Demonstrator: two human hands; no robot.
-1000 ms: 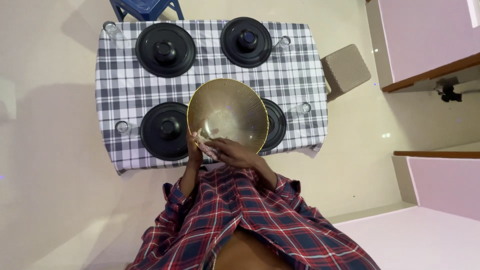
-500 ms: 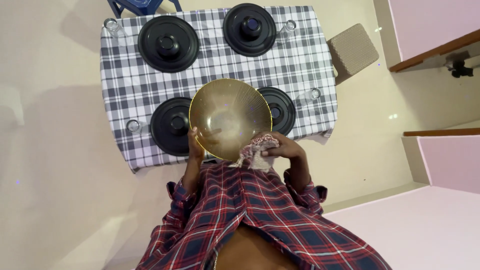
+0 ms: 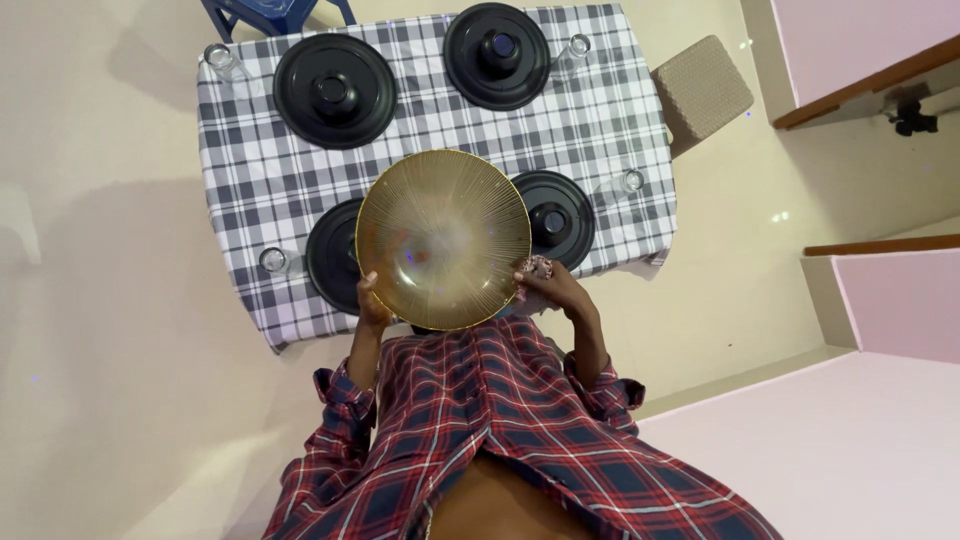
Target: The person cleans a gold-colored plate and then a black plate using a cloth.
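The round, ribbed, gold-tinted glass bowl (image 3: 443,240) should be kept level, gripped at opposite rims by the left hand (image 3: 372,302) and the right hand (image 3: 553,288), which also pinches a small patterned cloth (image 3: 538,267).

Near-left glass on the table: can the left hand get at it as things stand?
Probably not right away. The left hand grips the rim of the gold bowl, so it is occupied. The glass itself stands uncovered beside a black plate.

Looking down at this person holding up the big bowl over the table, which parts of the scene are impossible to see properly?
Head view:
- Both near round black plates: partly hidden by the amber ribbed glass bowl.
- Patterned cloth: mostly hidden in the right hand behind the bowl's rim.
- Left hand fingers: behind the bowl.
- Blue chair: cut off by the top edge.
- Small clear glasses: too small to tell their contents.
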